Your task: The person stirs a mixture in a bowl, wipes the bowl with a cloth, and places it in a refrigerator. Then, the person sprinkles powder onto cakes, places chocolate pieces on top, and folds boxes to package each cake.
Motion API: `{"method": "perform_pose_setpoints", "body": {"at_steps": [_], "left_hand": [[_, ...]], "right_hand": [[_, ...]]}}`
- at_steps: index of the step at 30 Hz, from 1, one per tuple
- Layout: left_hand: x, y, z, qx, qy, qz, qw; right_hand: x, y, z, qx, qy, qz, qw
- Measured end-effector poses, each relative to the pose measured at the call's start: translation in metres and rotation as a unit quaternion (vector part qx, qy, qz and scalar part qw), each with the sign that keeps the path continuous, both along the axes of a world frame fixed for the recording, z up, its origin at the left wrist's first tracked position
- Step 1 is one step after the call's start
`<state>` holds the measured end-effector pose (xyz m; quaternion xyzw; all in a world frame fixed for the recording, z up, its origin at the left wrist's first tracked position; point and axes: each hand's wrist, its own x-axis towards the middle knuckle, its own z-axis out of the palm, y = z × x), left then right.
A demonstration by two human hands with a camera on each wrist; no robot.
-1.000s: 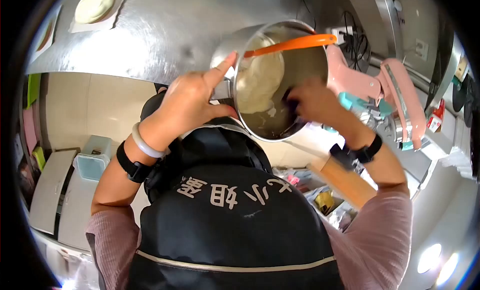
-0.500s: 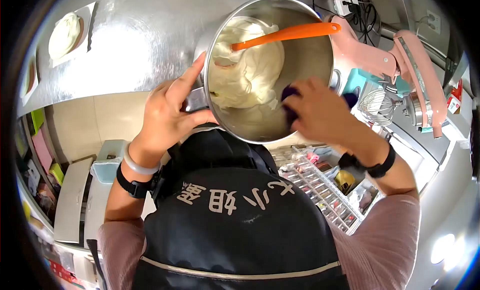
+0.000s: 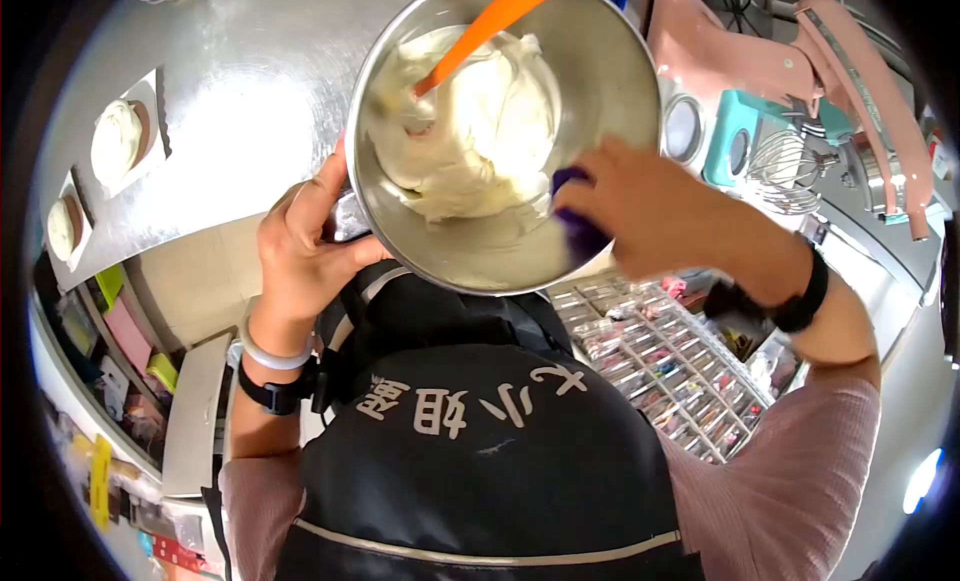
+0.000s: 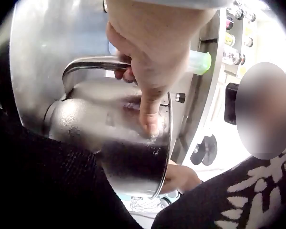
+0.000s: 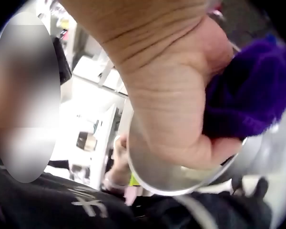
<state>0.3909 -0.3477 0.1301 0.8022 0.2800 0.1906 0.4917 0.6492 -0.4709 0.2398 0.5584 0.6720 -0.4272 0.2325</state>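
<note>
A steel mixing bowl (image 3: 605, 91) is tilted toward me at the counter's edge, with thick pale cream (image 3: 490, 131) heaped inside. An orange spatula (image 3: 490, 31) stands in the cream and leans across the far rim. My left hand (image 3: 305, 236) grips the bowl by its side handle (image 4: 93, 63); in the left wrist view the thumb presses the outer wall. At the bowl's near right rim, my right hand (image 3: 655, 211) holds a bunched purple cloth (image 3: 575, 231) against the inner wall. The right wrist view shows fingers wrapped about this cloth (image 5: 252, 90).
A pink stand mixer (image 3: 735, 51) stands at the right, with a wire whisk (image 3: 785, 171) and a turquoise kitchen scale-like object (image 3: 745, 136) beside it. Cream-topped pieces (image 3: 117, 146) lie on paper squares at the left. Below the bowl, a compartmented rack (image 3: 650, 371) holds small items.
The bowl has come up toward the head camera and tilted more, and the spatula handle has swung toward the far side. My right hand keeps rubbing the cloth along the right inner wall.
</note>
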Motion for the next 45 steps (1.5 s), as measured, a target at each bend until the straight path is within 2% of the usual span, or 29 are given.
{"method": "perform_pose_setpoints", "body": {"at_steps": [2,3,6,7,8,9,11,13,15,16,17,20,21,22,23,25,26,27,29,30,32,33,34,35,37,40,42,44,45], "left_hand": [[-0.001,-0.003,-0.008,-0.028,-0.059,0.001,0.998],[0.000,-0.005,-0.012,-0.021,-0.054,-0.007,0.998],[-0.002,-0.006,-0.008,-0.071,-0.037,-0.002,0.997],[-0.001,-0.007,-0.005,-0.064,-0.030,-0.012,0.997],[0.001,-0.008,-0.002,-0.064,-0.019,-0.001,0.998],[0.002,-0.010,0.000,-0.065,-0.010,0.010,0.998],[0.001,-0.013,-0.002,-0.061,-0.010,0.009,0.998],[-0.001,-0.014,-0.003,-0.079,-0.009,0.012,0.997],[-0.002,-0.012,0.004,-0.046,0.041,-0.003,0.998],[-0.009,-0.018,-0.003,-0.182,-0.004,0.060,0.981],[-0.009,-0.020,-0.005,-0.152,-0.017,0.046,0.987],[-0.013,-0.023,-0.016,-0.095,-0.058,0.027,0.993],[-0.016,-0.023,-0.024,-0.100,-0.072,0.035,0.992],[-0.008,-0.016,-0.007,-0.051,0.009,0.049,0.997],[-0.010,-0.015,-0.007,0.006,0.004,0.021,1.000],[-0.010,-0.011,-0.007,0.116,-0.034,-0.045,0.992],[-0.001,-0.015,0.003,0.048,-0.042,-0.028,0.998],[0.004,-0.021,0.002,-0.074,-0.028,0.040,0.996],[0.002,-0.020,-0.003,-0.018,-0.028,0.031,0.999],[-0.012,-0.016,-0.011,0.072,0.017,0.013,0.997],[0.002,-0.007,-0.009,-0.060,-0.082,0.062,0.993],[0.001,0.001,-0.009,-0.058,-0.054,0.056,0.995],[0.000,0.010,-0.011,-0.056,-0.033,0.048,0.997],[0.001,0.018,-0.010,-0.061,-0.031,0.041,0.997],[0.004,0.029,-0.009,-0.072,-0.040,0.026,0.996],[0.008,0.039,-0.005,-0.110,-0.033,-0.016,0.993],[0.011,0.045,0.010,-0.120,-0.018,-0.035,0.992],[0.013,0.049,0.019,-0.128,-0.002,-0.056,0.990],[0.013,0.051,0.021,-0.133,-0.005,-0.078,0.988]], "right_hand": [[-0.035,-0.008,-0.012,-0.011,0.187,-0.150,0.971],[-0.049,-0.007,-0.021,0.011,0.283,-0.239,0.929],[-0.051,-0.002,-0.032,0.020,0.346,-0.303,0.888],[-0.044,0.001,-0.025,0.028,0.354,-0.309,0.882],[-0.031,0.005,-0.012,-0.042,0.240,-0.216,0.945],[-0.023,0.003,-0.005,-0.111,0.118,-0.117,0.980],[-0.032,-0.009,-0.019,-0.068,0.147,-0.124,0.979],[-0.063,-0.010,-0.045,0.105,0.313,-0.264,0.906],[-0.088,0.022,-0.057,0.104,0.319,-0.406,0.850],[-0.098,0.042,-0.064,0.165,0.309,-0.475,0.807],[-0.101,0.057,-0.068,0.222,0.296,-0.543,0.754],[-0.095,0.062,-0.069,0.161,0.347,-0.544,0.747],[-0.101,0.048,-0.060,0.137,0.330,-0.503,0.787],[-0.106,0.046,-0.055,0.264,0.349,-0.409,0.801],[-0.112,0.044,-0.051,0.216,0.304,-0.489,0.789],[-0.105,0.073,-0.068,0.233,0.250,-0.567,0.749],[-0.092,0.090,-0.067,0.196,0.290,-0.688,0.635],[-0.080,0.107,-0.066,0.182,0.322,-0.791,0.487],[-0.097,0.086,-0.069,0.310,0.292,-0.681,0.596],[-0.106,0.068,-0.054,0.264,0.274,-0.587,0.714],[-0.098,0.035,-0.034,0.173,0.298,-0.437,0.831],[-0.081,0.024,-0.031,0.121,0.335,-0.384,0.852],[-0.060,0.019,-0.013,0.075,0.286,-0.301,0.907],[-0.043,0.022,0.009,-0.037,0.158,-0.216,0.963],[-0.005,0.001,0.016,0.093,0.046,-0.107,0.989],[0.027,0.010,0.010,0.277,-0.215,0.083,0.933],[0.048,0.037,-0.013,0.426,-0.151,0.116,0.884],[0.054,0.074,-0.022,0.522,-0.112,0.289,0.795],[0.050,0.091,-0.027,0.524,-0.111,0.292,0.793]]}}
